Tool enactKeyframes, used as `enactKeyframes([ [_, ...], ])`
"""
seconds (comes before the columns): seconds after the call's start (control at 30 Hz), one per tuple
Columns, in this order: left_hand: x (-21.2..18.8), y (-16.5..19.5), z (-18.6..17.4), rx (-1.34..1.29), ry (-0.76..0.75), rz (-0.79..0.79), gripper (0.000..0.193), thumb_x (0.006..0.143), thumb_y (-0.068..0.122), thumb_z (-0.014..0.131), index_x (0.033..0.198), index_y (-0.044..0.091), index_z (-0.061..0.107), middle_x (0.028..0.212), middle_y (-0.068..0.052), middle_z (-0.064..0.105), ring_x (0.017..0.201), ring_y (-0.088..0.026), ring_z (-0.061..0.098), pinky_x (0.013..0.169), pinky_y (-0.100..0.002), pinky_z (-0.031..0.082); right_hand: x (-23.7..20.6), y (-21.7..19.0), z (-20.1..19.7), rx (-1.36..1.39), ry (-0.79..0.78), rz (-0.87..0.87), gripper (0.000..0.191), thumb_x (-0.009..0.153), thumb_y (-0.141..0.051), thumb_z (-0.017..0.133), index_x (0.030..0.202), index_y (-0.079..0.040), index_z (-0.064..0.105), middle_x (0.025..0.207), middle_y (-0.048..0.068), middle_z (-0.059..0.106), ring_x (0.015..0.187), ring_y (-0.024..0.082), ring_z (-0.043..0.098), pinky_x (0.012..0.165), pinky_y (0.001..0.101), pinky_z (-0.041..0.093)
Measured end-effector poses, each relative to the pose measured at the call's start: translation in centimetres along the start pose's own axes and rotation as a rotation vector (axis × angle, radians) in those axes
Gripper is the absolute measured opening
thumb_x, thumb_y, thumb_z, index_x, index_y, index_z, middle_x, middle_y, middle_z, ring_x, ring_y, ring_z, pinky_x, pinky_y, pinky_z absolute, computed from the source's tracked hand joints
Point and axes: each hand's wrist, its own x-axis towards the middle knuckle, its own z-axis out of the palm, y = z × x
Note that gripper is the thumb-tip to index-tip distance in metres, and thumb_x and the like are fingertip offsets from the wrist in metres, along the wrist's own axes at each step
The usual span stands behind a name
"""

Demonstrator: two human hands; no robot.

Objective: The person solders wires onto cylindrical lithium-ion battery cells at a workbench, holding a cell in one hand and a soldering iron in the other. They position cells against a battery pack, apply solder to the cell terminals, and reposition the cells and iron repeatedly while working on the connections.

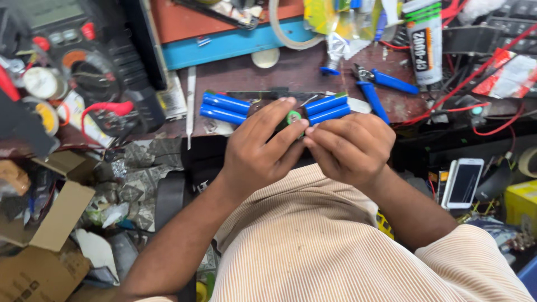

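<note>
Smooth blue cylindrical cells (327, 107), green-capped, between both hands (305, 145).

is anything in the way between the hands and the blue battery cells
Nothing visible is. Both hands, left and right, already meet at the middle of the blue battery cells, fingertips on the green ring between the two bundles. The blue cutters lie off to the right on the bench, apart from the hands.
</note>
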Motion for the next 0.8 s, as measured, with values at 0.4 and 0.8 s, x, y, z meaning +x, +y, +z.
enactKeyframes([
  [0.4,0.4,0.2,-0.1,-0.008,0.041,-0.004,0.027,0.091,0.009,0.085,0.114,0.003,0.073,0.122,-0.022,0.066,0.111,-0.037,0.071,0.096,-0.043,0.061,0.5,6.7,-2.5,-0.368,-0.009,0.450,0.009,0.100,-0.008,0.083,0.101,-0.005,0.075,0.094,0.008,0.075,0.085,0.025,0.072,0.073,0.0354,0.055],
  [0.8,0.1,-0.2,0.0,0.088,0.036,0.027,0.030,0.090,0.015,0.087,0.112,0.003,0.070,0.123,-0.018,0.067,0.112,-0.034,0.072,0.096,-0.041,0.062,2.3,10.9,-0.9,-0.297,-0.060,0.634,0.030,0.089,-0.009,0.082,0.104,-0.007,0.056,0.083,0.004,0.076,0.078,0.022,0.078,0.074,0.0358,0.061],
])
